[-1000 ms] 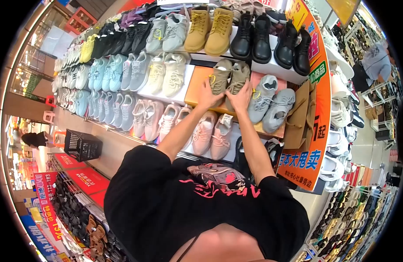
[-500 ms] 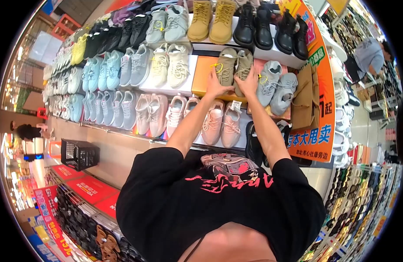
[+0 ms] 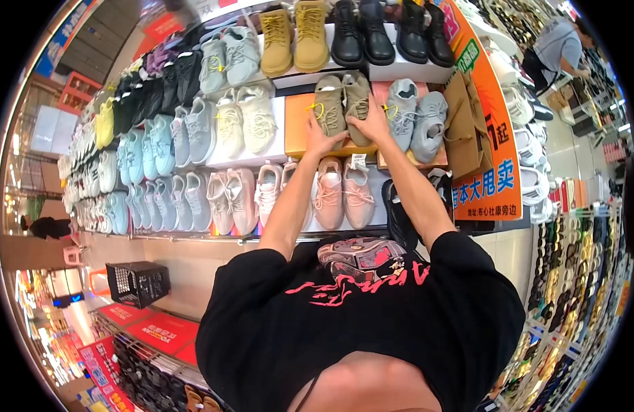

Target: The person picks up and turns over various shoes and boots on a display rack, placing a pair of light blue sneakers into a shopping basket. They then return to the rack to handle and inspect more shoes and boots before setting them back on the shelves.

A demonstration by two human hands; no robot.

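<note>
A pair of olive-brown sneakers (image 3: 343,103) with a yellow tag stands side by side on an orange box (image 3: 297,127). My left hand (image 3: 321,136) presses against the left shoe, its thumb stretched across the heel. Around the outer side of the right shoe is my right hand (image 3: 372,125), with its thumb at the heel. Grey sneakers (image 3: 402,113) stand just right of my right hand, and cream sneakers (image 3: 257,118) are on a white box to the left. Pink shoes (image 3: 329,196) sit in the row below my hands.
Tan boots (image 3: 310,34) and black boots (image 3: 376,31) stand behind. An open cardboard box (image 3: 466,130) and an orange sign (image 3: 494,165) are at the right. A black basket (image 3: 140,283) is at lower left. One person (image 3: 558,42) is at upper right, another at far left.
The camera view has turned and shifted, so the shelf appears more level and further left. Both hands remain at the olive-brown pair.
</note>
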